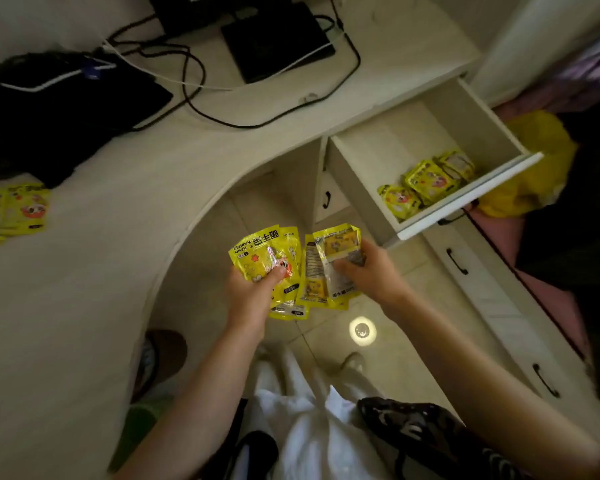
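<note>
Left grip (248, 296) pinches a fan of at least three yellow packets (267, 251) above the floor, in the curve of the bench (101, 271); right grip (368, 271) clutches a second bunch (336, 244) of at least three, touching the fan. The open drawer (465, 202) holds at least four drawer packets (426, 181); two bench packets (14, 209) lie far left

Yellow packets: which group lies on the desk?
The packets at the picture's left edge; others are in the left hand, the right hand or the open drawer.
</note>
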Tool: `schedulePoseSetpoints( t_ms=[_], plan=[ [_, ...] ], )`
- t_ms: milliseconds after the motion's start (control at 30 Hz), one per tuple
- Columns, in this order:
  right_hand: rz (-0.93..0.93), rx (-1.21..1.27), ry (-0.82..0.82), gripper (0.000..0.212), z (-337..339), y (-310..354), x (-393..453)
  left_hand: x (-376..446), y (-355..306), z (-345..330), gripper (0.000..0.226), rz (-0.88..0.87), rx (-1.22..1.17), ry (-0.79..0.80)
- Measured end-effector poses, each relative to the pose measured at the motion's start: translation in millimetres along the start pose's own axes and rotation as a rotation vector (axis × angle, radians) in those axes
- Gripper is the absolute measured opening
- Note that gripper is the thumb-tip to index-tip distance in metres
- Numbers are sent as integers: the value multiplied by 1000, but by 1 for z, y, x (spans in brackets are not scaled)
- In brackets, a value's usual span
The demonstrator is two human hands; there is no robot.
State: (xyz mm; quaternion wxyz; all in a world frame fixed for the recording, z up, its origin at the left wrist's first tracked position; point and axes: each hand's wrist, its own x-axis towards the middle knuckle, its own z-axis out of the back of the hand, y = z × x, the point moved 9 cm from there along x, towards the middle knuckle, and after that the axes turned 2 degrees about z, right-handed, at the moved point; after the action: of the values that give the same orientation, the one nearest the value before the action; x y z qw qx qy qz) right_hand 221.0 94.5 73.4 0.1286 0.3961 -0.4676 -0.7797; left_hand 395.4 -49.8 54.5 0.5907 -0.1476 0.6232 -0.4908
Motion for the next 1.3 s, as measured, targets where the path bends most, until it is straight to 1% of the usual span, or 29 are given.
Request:
schedulePoseSetpoints(
  t_ms=[233, 367, 500, 667, 1033, 1133, 1300],
  plan=[
    [-63, 81, -133, 22, 122, -63, -26, -52, 29, -121, 38, 44, 5, 67],
    [-77, 120, -171, 21, 172, -81, -27, -63, 33, -172, 39, 34, 22, 95],
    [-85, 176, -195, 22, 207, -90, -16, -66, 22, -211, 37, 15, 41, 121],
    [-85, 202, -218, 24, 237, -87, 11, -52, 1, -252, 38, 5, 43, 150],
    [-124, 172, -197, 24, 292, -53, 110, 17, -52, -342, 38, 30, 62, 166],
    [-137, 178, -176, 23, 306, -45, 132, 29, -61, -359, 42, 43, 69, 151],
    [-154, 103, -132, 22, 331, -39, 173, 45, -67, -386, 40, 62, 39, 79]
  ],
)
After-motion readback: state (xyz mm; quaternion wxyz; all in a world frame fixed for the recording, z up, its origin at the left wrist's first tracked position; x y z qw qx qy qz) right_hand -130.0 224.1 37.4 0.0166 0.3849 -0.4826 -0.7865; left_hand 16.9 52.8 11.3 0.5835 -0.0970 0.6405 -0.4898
